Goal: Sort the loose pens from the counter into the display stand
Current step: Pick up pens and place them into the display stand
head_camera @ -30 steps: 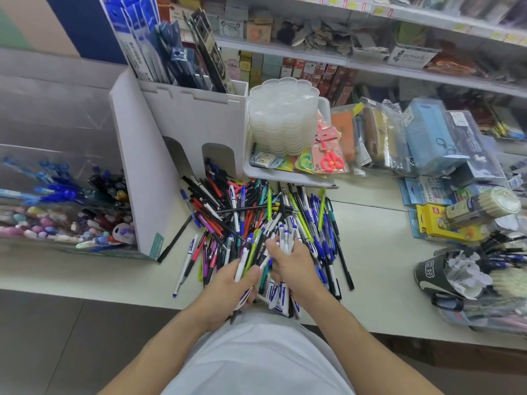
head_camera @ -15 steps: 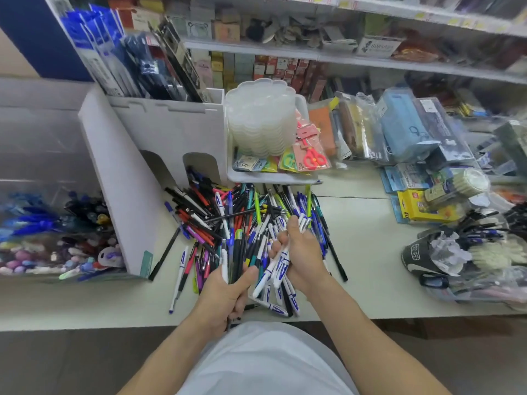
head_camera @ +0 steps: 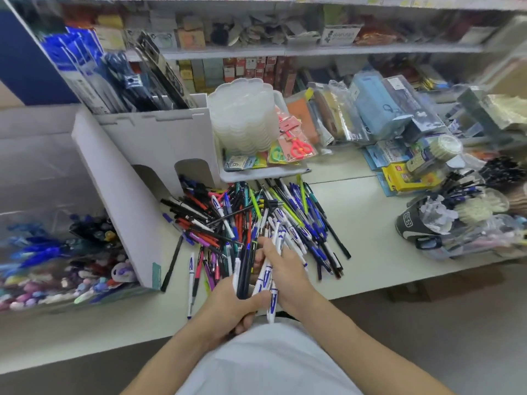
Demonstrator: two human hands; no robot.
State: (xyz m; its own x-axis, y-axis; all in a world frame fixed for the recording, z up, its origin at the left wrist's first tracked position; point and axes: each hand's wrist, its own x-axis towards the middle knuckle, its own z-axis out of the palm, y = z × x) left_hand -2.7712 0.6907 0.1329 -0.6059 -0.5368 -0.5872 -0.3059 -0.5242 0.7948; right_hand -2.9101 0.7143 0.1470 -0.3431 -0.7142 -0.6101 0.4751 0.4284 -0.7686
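A big heap of loose pens (head_camera: pixel 256 218) in many colours lies on the pale counter (head_camera: pixel 370 238), in front of a white cardboard display stand (head_camera: pixel 119 178). The stand's upper compartment holds packaged pens (head_camera: pixel 119 78). My left hand (head_camera: pixel 228 306) grips a few dark and white pens (head_camera: pixel 242 269) near the counter's front edge. Right beside it, my right hand (head_camera: pixel 285 269) holds a bundle of white pens with blue print (head_camera: pixel 269 277), their tips pointing at me. The two hands touch.
A clear bin (head_camera: pixel 57 252) of coloured pens sits left of the stand. A stack of clear plastic lids (head_camera: pixel 242 115) and packaged scissors (head_camera: pixel 296 143) stand on a tray behind the heap. Pencil cases, yellow boxes and a black cup (head_camera: pixel 416 223) of items crowd the right side.
Both hands have drawn closer together and lifted their pens slightly off the heap. The view has shifted left and tilted, so the stand sits more centrally.
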